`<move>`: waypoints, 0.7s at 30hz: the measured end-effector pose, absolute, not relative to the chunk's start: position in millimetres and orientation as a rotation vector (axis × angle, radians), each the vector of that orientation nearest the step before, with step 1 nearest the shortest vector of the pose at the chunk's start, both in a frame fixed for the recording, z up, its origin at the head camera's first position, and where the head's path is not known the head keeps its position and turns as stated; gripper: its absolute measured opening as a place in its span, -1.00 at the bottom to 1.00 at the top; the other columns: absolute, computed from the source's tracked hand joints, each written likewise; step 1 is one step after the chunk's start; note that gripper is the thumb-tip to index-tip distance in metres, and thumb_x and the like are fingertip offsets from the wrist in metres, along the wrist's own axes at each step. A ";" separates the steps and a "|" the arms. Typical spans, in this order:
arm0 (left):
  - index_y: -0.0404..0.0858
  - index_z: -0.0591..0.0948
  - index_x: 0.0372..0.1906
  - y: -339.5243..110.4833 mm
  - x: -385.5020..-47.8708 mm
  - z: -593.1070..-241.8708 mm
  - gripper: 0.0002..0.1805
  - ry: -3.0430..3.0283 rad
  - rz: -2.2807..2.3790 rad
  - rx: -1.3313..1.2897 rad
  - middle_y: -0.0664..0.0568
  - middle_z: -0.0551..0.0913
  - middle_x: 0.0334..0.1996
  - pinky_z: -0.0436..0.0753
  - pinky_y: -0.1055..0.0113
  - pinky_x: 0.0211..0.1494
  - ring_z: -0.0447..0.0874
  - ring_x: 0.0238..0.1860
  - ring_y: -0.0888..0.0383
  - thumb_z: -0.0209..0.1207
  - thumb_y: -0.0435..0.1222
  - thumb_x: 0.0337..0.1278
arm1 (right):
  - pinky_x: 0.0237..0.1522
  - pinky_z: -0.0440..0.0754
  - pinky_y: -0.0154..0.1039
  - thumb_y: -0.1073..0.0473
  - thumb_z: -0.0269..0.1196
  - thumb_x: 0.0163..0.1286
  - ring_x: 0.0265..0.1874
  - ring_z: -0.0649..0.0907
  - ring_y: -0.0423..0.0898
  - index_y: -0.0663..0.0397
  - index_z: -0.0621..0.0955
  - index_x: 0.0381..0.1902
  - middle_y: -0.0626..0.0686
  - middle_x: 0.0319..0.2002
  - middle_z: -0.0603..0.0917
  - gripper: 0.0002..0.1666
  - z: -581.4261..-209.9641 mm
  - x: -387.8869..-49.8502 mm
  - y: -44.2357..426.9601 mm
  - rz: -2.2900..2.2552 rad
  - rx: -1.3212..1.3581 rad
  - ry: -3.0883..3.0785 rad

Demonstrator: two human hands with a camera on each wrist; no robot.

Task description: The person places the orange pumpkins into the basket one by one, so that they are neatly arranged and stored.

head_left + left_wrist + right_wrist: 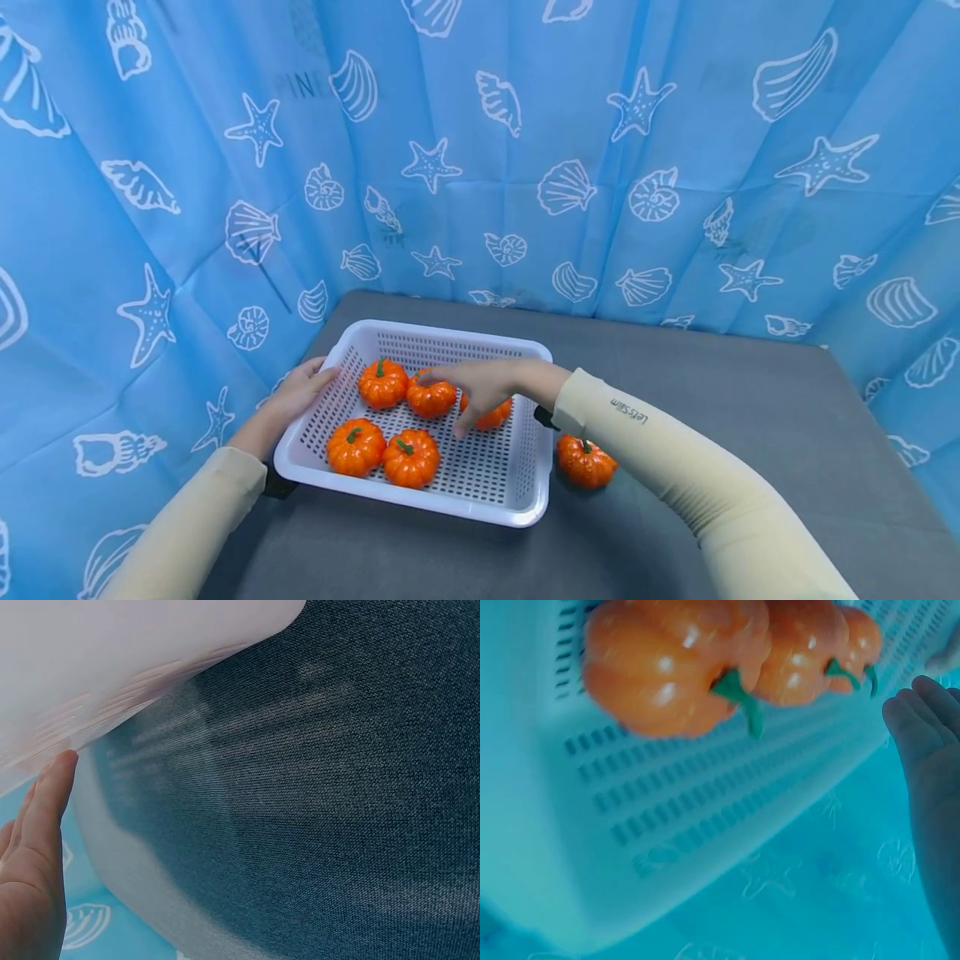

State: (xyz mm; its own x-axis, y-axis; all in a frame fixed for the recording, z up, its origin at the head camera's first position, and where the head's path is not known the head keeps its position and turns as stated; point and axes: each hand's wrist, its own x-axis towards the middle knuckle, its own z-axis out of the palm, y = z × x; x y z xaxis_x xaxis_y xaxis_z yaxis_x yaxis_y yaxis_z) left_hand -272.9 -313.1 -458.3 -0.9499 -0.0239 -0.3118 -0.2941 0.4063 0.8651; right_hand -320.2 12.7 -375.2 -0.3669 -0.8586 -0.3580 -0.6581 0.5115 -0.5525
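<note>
A white plastic basket [480,510] with slotted walls stands on the dark table, several small orange pumpkins with green stems inside it. My left hand [297,392] holds the basket's left rim; in the left wrist view its fingers [51,791] lie along the outer wall. Above the back row, my right hand [480,385] reaches over the basket with fingers spread and nothing in them. It partly hides the middle pumpkin [432,400] and the right one [491,417]. Nearer the front are two more, a left pumpkin [356,448] and another pumpkin [411,460].
One pumpkin [585,462] lies on the table [750,433] just right of the basket, under the right forearm. A blue curtain [480,225] with white shell and starfish prints hangs behind the table and along its sides.
</note>
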 end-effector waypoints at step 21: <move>-0.08 0.02 0.47 -312.9 -272.4 -457.1 -0.27 2.409 1.565 -0.276 -0.33 0.51 0.11 0.73 0.01 -0.29 0.73 -0.19 -0.07 -0.12 0.15 0.35 | 0.41 0.14 0.15 0.05 0.33 0.23 0.43 0.17 0.17 0.11 0.10 0.45 0.16 0.45 0.16 -0.05 -364.8 -370.9 149.5 -0.938 -0.994 2.377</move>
